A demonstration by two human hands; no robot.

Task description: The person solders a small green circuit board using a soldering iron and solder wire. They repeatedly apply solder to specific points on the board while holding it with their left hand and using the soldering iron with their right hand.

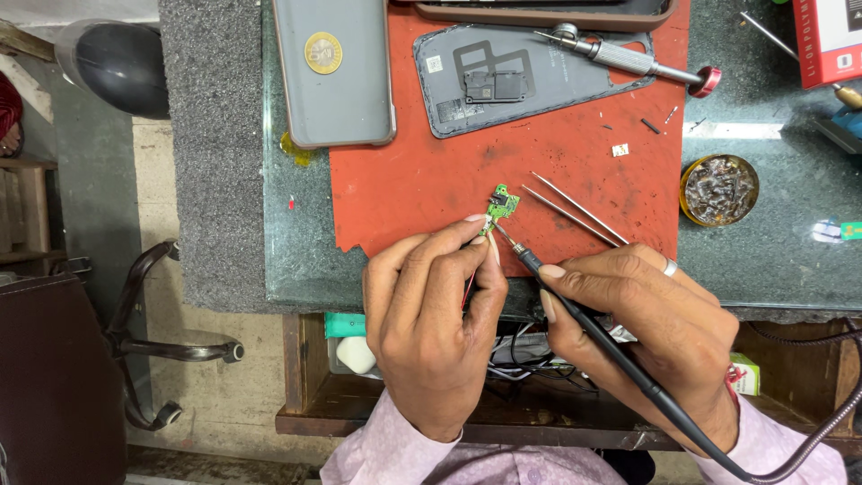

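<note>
My left hand [431,314] pinches a small green circuit board [502,203] at its near end, over the red mat [404,180]. A thin red wire runs down under its fingers. In my right hand [642,319] I grip a black soldering iron [530,260] like a pen. Its metal tip touches the board's lower edge, and its cable trails off to the lower right. There is a ring on one finger of the right hand.
Metal tweezers [575,208] lie on the mat right of the board. Behind are a grey phone back panel [503,76], a screwdriver [628,58] with a red cap, and a phone case [334,67]. A round tin [718,189] sits on the glass top [772,251]. A chair base [171,346] stands left.
</note>
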